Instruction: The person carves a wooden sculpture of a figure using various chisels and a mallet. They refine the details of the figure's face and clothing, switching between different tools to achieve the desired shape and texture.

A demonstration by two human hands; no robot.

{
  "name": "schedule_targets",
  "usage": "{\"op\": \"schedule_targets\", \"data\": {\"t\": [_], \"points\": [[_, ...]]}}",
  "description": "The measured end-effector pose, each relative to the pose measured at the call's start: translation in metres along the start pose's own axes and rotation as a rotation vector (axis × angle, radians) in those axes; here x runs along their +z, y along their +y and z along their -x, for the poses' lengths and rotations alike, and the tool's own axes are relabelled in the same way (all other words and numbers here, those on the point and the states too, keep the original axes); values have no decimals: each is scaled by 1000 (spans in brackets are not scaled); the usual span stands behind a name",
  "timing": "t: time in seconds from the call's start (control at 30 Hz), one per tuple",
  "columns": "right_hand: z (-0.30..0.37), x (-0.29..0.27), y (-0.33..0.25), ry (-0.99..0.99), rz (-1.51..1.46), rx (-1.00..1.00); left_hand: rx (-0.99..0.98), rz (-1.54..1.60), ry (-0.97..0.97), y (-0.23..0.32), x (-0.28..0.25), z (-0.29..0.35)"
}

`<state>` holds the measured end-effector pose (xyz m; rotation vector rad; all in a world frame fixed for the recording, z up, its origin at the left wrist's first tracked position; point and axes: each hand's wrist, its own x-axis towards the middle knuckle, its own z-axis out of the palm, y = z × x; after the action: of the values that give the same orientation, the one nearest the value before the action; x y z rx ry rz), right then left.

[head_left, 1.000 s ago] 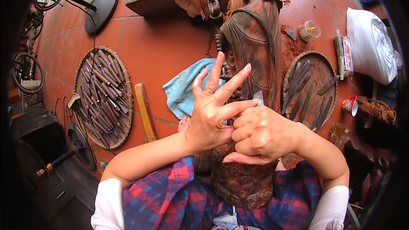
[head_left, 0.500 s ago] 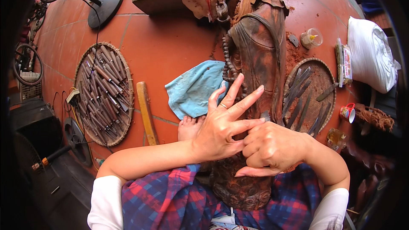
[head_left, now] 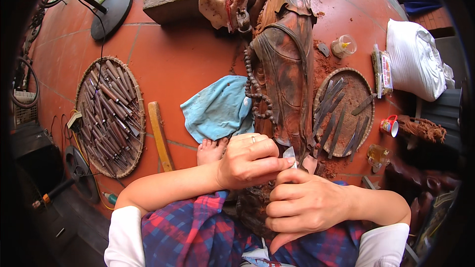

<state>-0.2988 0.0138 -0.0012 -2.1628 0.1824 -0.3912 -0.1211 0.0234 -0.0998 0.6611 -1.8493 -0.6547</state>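
Note:
A small, flat pale grey piece [head_left: 290, 155] shows between my hands; its exact kind is unclear. My left hand [head_left: 249, 162] is closed, thumb and index finger pinching at that piece. Beside it my right hand [head_left: 308, 201] also grips the piece, fingers curled and one finger stretching down toward my lap. Both hands are over the lower part of a carved dark wooden statue [head_left: 284, 84], which lies stretched away from me, its base between my legs. Carved beads [head_left: 255, 84] hang along its left side. My hands partly hide the statue's base.
At left lies a round woven tray [head_left: 140, 133] of chisels, with a wooden mallet [head_left: 161, 136] beside it. A blue cloth [head_left: 217, 106] lies by my foot. On the right are a tray [head_left: 357, 113] of files, a jar [head_left: 344, 46], a red cup [head_left: 389, 125] and a white sack [head_left: 415, 59].
My left hand has gone from spread fingers to a closed pinch. The pale piece now shows more plainly between both hands. The whole view has shifted slightly, so surroundings sit further left.

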Motion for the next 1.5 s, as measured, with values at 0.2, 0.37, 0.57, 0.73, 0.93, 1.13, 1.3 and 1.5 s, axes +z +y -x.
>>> {"op": "schedule_targets", "data": {"t": [0.2,0.37,0.57,0.73,0.93,1.13,1.3,1.5], "points": [[30,23,-15,304,-43,147,-123,140,-13,1,9,5],[13,38,0,390,-116,145,-117,86,23,-6,14,13],[15,39,17,287,125,86,-105,-4,37,-6,8,8],[26,38,36,282,127,99,-262,-57,-144,-2,5,6],[23,26,53,240,147,65,-305,-37,-200,-15,-2,0],[24,36,62,181,151,142,-390,-28,-355,-17,-11,0],[8,23,58,213,211,153,-422,4,-318,-22,-15,-10],[24,21,46,65,89,228,-430,55,-346,-10,-6,4]]}}
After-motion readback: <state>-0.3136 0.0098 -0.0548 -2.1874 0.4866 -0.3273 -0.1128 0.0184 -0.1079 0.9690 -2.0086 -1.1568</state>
